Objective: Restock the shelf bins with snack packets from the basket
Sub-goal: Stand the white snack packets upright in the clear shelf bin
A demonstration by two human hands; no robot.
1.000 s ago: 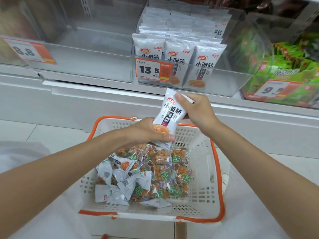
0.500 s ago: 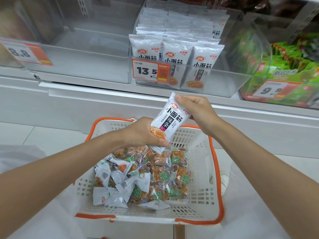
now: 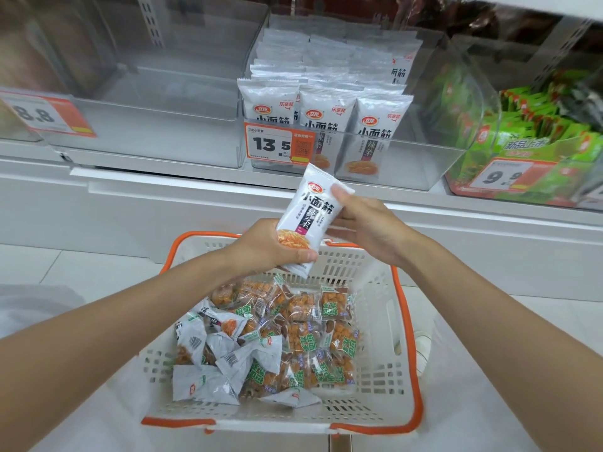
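White packet [image 3: 310, 220] sits above the basket [image 3: 177, 421], your left hand [image 3: 270, 246] gripping its base, right hand [image 3: 365, 223] pinching its top; loosen both early and it may fall in.

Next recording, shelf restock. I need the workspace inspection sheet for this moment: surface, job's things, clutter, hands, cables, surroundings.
Surface: white shelf ledge carrying clear bins.
Job's things: white snack packet held above the basket; basket holds loose packets, orange and white; middle bin stocked with matching white packets.
Clutter: nothing seen.
Hands: left hand grips the packet's lower end; right hand pinches its upper part.
Cables: nothing seen.
Surroundings: left bin tagged 8.8; right bin of green packets; pale floor.
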